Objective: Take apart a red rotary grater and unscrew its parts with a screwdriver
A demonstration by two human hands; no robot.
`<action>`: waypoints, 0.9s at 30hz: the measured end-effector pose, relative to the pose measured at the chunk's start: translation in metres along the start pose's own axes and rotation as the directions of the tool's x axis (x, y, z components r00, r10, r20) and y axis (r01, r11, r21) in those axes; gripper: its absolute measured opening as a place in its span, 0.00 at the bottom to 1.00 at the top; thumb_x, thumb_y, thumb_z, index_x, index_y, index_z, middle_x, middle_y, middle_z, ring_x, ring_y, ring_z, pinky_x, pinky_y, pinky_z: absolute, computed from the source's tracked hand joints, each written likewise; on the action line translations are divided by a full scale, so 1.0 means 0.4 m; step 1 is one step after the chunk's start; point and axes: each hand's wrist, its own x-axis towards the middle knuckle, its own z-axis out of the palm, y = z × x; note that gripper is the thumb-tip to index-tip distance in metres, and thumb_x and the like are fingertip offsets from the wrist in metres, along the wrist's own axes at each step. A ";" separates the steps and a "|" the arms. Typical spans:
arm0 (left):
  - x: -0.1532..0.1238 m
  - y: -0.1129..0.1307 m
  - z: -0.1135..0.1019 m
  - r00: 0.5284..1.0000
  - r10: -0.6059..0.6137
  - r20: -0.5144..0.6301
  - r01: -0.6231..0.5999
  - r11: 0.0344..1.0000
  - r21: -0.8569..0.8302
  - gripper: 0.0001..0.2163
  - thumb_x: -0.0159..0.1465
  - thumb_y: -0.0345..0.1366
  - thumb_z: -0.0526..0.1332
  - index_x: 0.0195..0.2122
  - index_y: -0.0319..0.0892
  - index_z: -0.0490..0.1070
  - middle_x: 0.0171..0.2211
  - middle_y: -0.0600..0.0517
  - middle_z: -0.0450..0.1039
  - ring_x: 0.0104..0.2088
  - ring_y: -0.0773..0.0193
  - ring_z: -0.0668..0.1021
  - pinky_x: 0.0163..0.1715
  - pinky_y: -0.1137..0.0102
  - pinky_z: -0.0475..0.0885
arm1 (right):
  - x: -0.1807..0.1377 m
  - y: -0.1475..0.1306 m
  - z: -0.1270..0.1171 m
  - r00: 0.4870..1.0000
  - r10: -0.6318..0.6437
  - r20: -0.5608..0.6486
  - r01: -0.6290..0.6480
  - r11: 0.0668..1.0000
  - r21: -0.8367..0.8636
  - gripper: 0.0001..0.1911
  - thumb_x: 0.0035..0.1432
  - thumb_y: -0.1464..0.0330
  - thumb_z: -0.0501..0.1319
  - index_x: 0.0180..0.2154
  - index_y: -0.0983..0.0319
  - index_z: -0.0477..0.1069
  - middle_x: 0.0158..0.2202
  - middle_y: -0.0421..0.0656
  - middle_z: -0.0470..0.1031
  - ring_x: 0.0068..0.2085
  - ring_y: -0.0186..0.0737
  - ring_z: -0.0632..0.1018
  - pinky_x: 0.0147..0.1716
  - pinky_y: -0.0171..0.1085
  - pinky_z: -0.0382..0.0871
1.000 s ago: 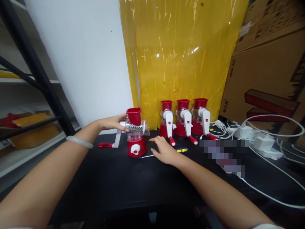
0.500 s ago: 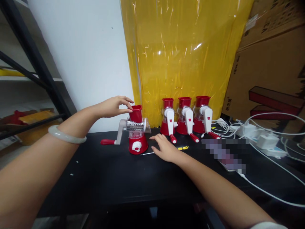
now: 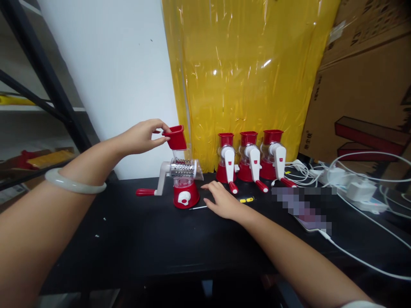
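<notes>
My left hand (image 3: 141, 136) pinches a red hopper piece (image 3: 175, 137) and holds it lifted, tilted, just above a red and white hand-crank grater (image 3: 183, 182) on the black table (image 3: 154, 239). The grater has a metal drum and a white crank with a red knob pointing left. My right hand (image 3: 222, 201) lies flat on the table to the grater's right, fingers spread, beside a thin tool with a yellow handle (image 3: 246, 199).
Three more red and white graters (image 3: 250, 158) stand in a row against a yellow plastic sheet (image 3: 244, 72). White cables and chargers (image 3: 349, 184) lie at the right, cardboard boxes (image 3: 369, 85) behind them. A dark metal shelf frame (image 3: 48, 85) stands left.
My left hand moved from the grater's drum up to the red hopper piece, gripped it and lifted it off the grater. My right hand has stayed flat on the table.
</notes>
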 end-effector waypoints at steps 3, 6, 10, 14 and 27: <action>-0.018 0.004 -0.017 0.999 0.000 -0.052 0.001 1.000 0.028 0.11 0.60 0.45 0.63 0.40 0.46 0.77 0.42 0.49 0.78 0.47 0.56 0.78 0.52 0.60 0.72 | -0.002 0.002 0.001 1.000 -0.013 -0.006 0.013 1.000 0.011 0.21 0.63 0.70 0.59 0.57 0.61 0.65 0.52 0.50 0.70 0.55 0.47 0.70 0.57 0.52 0.67; -0.042 0.025 -0.044 0.978 -0.003 -0.210 0.015 0.998 0.058 0.12 0.62 0.46 0.63 0.40 0.46 0.77 0.43 0.50 0.79 0.48 0.57 0.78 0.51 0.62 0.73 | 0.006 -0.006 -0.013 0.993 -0.037 -0.108 0.045 0.997 0.070 0.20 0.63 0.69 0.58 0.56 0.60 0.65 0.52 0.50 0.69 0.57 0.47 0.70 0.59 0.53 0.67; -0.062 0.065 -0.062 0.949 0.057 -0.309 -0.046 0.998 0.042 0.12 0.65 0.45 0.61 0.42 0.44 0.78 0.48 0.50 0.81 0.46 0.61 0.80 0.50 0.63 0.75 | 0.064 -0.072 -0.104 0.915 -0.071 -0.397 0.132 0.983 0.129 0.22 0.64 0.69 0.57 0.59 0.56 0.62 0.57 0.51 0.62 0.61 0.47 0.67 0.57 0.51 0.71; -0.043 0.091 -0.048 0.963 0.114 -0.245 -0.131 0.990 -0.055 0.09 0.64 0.45 0.62 0.38 0.50 0.79 0.49 0.53 0.81 0.50 0.58 0.81 0.52 0.64 0.74 | 0.184 -0.174 -0.260 0.868 -0.247 -0.430 0.227 0.969 -0.099 0.29 0.65 0.70 0.58 0.65 0.50 0.57 0.65 0.49 0.55 0.68 0.52 0.59 0.62 0.58 0.64; 0.004 -0.046 0.027 0.969 -0.096 -0.230 -0.006 0.913 -0.407 0.33 0.60 0.47 0.67 0.66 0.55 0.60 0.63 0.47 0.69 0.58 0.52 0.76 0.55 0.58 0.75 | 0.450 -0.124 -0.416 0.929 -0.301 -0.214 0.181 0.875 -0.449 0.10 0.68 0.64 0.58 0.45 0.63 0.71 0.48 0.46 0.67 0.55 0.47 0.70 0.55 0.50 0.65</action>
